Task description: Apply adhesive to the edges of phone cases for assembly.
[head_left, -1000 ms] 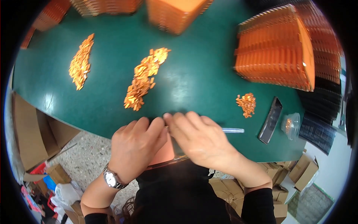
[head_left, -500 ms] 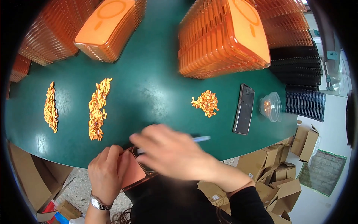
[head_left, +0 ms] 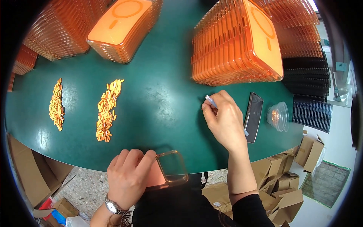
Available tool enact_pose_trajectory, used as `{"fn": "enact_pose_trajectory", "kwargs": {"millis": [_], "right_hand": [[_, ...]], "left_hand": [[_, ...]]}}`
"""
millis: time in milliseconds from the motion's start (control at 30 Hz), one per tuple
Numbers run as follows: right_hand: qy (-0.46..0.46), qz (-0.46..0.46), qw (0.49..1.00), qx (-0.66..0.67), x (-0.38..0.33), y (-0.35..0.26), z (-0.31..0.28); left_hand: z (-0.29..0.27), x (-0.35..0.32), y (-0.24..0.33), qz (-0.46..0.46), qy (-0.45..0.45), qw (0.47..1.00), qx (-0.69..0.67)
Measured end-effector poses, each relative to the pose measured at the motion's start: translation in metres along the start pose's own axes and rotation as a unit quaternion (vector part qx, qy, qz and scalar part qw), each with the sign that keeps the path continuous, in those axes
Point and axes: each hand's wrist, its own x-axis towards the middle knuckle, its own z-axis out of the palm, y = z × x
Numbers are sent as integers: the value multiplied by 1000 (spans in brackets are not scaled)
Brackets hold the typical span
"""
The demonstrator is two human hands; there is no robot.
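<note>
My left hand [head_left: 130,174], with a watch on its wrist, grips an orange phone case [head_left: 155,177] at the table's near edge. The case has a salmon-coloured panel and a large clear-framed opening at its right end. Farther right, my right hand [head_left: 227,119] is closed round a slim pale pen-like stick [head_left: 210,100]. One end of the stick shows by the thumb and the other beyond the wrist side. Under these fingers lies a heap of small orange pieces [head_left: 214,110], mostly hidden; whether a piece is pinched I cannot tell.
Two strips of small orange pieces, a longer pile [head_left: 106,117] and a narrower pile [head_left: 56,108], lie on the green table [head_left: 155,125]. Stacked orange cases [head_left: 234,49] stand at the back. A dark smartphone [head_left: 254,113] and clear plastic cup [head_left: 280,117] lie right; cardboard boxes [head_left: 278,185] beyond.
My right hand has left the phone case and moved right and away to the small heap, still with the stick. The case's opening is now uncovered. The whole view has shifted slightly.
</note>
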Motion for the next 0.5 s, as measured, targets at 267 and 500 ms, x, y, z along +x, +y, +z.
{"fn": "enact_pose_trajectory", "kwargs": {"millis": [267, 500], "right_hand": [[-25, -155, 987, 20, -3, -14, 7], [-109, -412, 902, 71, -24, -49, 19]], "left_hand": [[-4, 7, -11, -31, -49, 997, -55], [-10, 14, -15, -28, -122, 990, -64]]}}
